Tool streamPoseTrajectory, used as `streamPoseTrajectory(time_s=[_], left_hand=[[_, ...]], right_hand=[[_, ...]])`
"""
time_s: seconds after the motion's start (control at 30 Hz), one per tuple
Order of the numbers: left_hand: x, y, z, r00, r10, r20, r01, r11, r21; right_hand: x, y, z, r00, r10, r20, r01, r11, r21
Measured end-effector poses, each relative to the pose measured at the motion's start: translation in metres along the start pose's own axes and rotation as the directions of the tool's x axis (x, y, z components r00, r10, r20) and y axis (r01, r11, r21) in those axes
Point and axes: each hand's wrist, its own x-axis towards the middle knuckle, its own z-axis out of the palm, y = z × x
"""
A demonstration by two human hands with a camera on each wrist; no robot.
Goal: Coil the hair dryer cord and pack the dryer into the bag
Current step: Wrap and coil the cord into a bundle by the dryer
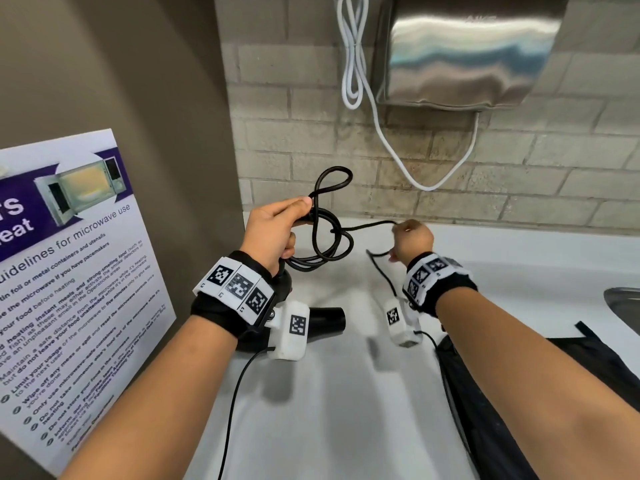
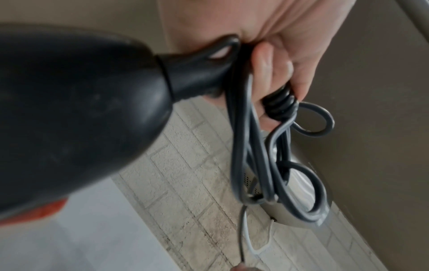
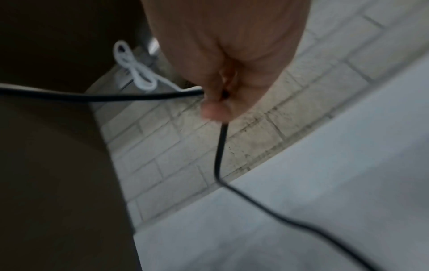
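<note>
My left hand (image 1: 277,230) grips the black hair dryer's handle together with several loops of its black cord (image 1: 329,233). The dryer (image 1: 329,319) hangs below that wrist, nozzle pointing right, above the white counter. In the left wrist view the dryer body (image 2: 81,113) fills the left side and the cord loops (image 2: 274,165) hang from my curled fingers (image 2: 274,60). My right hand (image 1: 412,239) pinches the free stretch of cord (image 3: 139,96), which runs left to the coil and trails down onto the counter. The black bag (image 1: 491,403) lies on the counter under my right forearm.
A steel hand dryer (image 1: 464,50) with a white cable (image 1: 353,64) hangs on the brick wall behind. A microwave-use poster (image 1: 69,289) is on the brown panel at left. A sink's edge (image 1: 623,303) shows at far right. White counter (image 1: 329,410) lies below.
</note>
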Motion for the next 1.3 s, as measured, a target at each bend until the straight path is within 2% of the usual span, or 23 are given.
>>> streamPoseTrajectory(time_s=[0.07, 0.17, 0.2, 0.27, 0.37, 0.47, 0.53, 0.63, 0.77, 0.93, 1.2, 1.3], left_hand=[[0.002, 0.001, -0.002, 0.999, 0.004, -0.036, -0.005, 1.0, -0.009], [0.004, 0.002, -0.002, 0.997, 0.007, -0.074, -0.008, 1.0, -0.005], [0.004, 0.002, -0.001, 0.997, 0.008, -0.079, -0.008, 1.0, -0.002], [0.004, 0.001, 0.002, 0.996, 0.011, -0.084, -0.011, 1.0, 0.0], [0.006, 0.0, 0.004, 0.994, 0.02, -0.109, -0.021, 1.0, -0.006], [0.01, 0.0, 0.003, 0.986, 0.039, -0.164, -0.044, 0.999, -0.025], [0.013, 0.001, 0.001, 0.98, 0.049, -0.194, -0.058, 0.997, -0.042], [0.014, 0.002, 0.001, 0.979, 0.056, -0.197, -0.067, 0.997, -0.049], [0.009, 0.0, 0.005, 0.995, 0.028, -0.097, -0.029, 1.0, -0.008], [0.007, 0.0, 0.005, 1.0, 0.004, -0.016, -0.004, 1.0, 0.027], [0.01, 0.001, 0.004, 1.0, -0.001, -0.006, 0.001, 0.999, 0.037], [0.01, 0.0, 0.003, 1.0, -0.002, 0.006, 0.002, 0.998, 0.063]], right_hand=[[-0.013, 0.008, 0.008, 0.995, -0.066, 0.072, 0.068, 0.997, -0.025], [-0.03, 0.01, 0.017, 0.936, -0.319, 0.152, 0.345, 0.918, -0.196], [-0.038, 0.007, 0.019, 0.897, -0.413, 0.158, 0.438, 0.879, -0.187], [-0.05, 0.003, 0.022, 0.831, -0.531, 0.168, 0.54, 0.841, -0.012], [-0.069, -0.006, 0.019, 0.813, -0.541, 0.218, 0.474, 0.83, 0.293], [-0.084, -0.011, 0.012, 0.775, -0.598, 0.206, 0.476, 0.766, 0.433], [-0.092, -0.012, 0.011, 0.763, -0.619, 0.186, 0.489, 0.741, 0.459], [-0.097, -0.018, 0.015, 0.756, -0.635, 0.162, 0.553, 0.751, 0.362], [-0.094, -0.033, 0.022, 0.815, -0.561, 0.146, 0.507, 0.811, 0.293], [-0.088, -0.044, 0.036, 0.867, -0.497, 0.032, 0.472, 0.84, 0.266], [-0.084, -0.052, 0.042, 0.843, -0.536, 0.044, 0.522, 0.836, 0.168], [-0.085, -0.052, 0.043, 0.837, -0.543, 0.065, 0.54, 0.839, 0.061]])
